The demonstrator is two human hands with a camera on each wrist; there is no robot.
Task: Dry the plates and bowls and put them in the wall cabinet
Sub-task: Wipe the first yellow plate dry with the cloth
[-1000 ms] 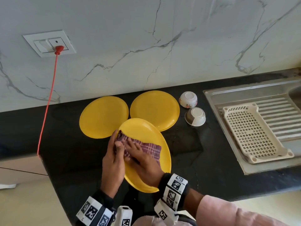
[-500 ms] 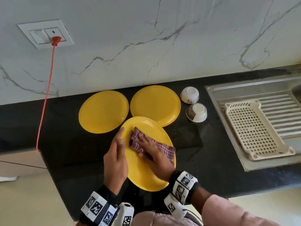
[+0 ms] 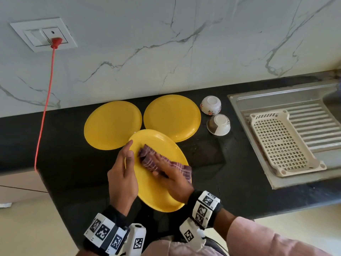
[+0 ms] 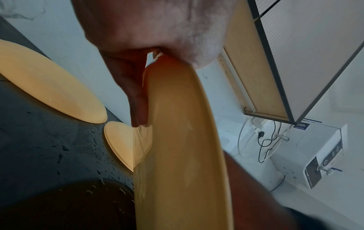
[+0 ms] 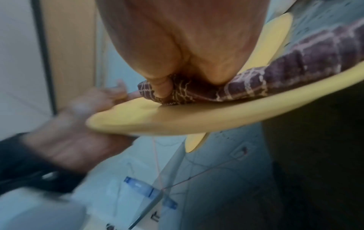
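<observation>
My left hand (image 3: 124,169) grips the left rim of a yellow plate (image 3: 156,193), thumb on its face and fingers beneath, holding it tilted above the black counter (image 3: 60,163). In the left wrist view the yellow plate (image 4: 181,140) runs edge-on under my thumb. My right hand (image 3: 168,177) presses a purple checked cloth (image 3: 147,159) flat against the plate's face; in the right wrist view the cloth (image 5: 256,84) bunches under my palm. Two more yellow plates (image 3: 112,124) (image 3: 172,117) lie face down behind. Two small bowls (image 3: 211,105) (image 3: 218,124) stand upside down to their right.
A steel sink drainboard (image 3: 276,100) with a cream plastic rack (image 3: 280,143) fills the right side. A red cord (image 3: 45,100) hangs from the wall socket (image 3: 43,35) down past the counter's left edge. Water drops dot the counter (image 4: 65,147). A cabinet (image 4: 295,46) hangs on the wall.
My right hand has slid the cloth across the plate's face, first right, then back toward the left hand. The left hand keeps its hold on the rim.
</observation>
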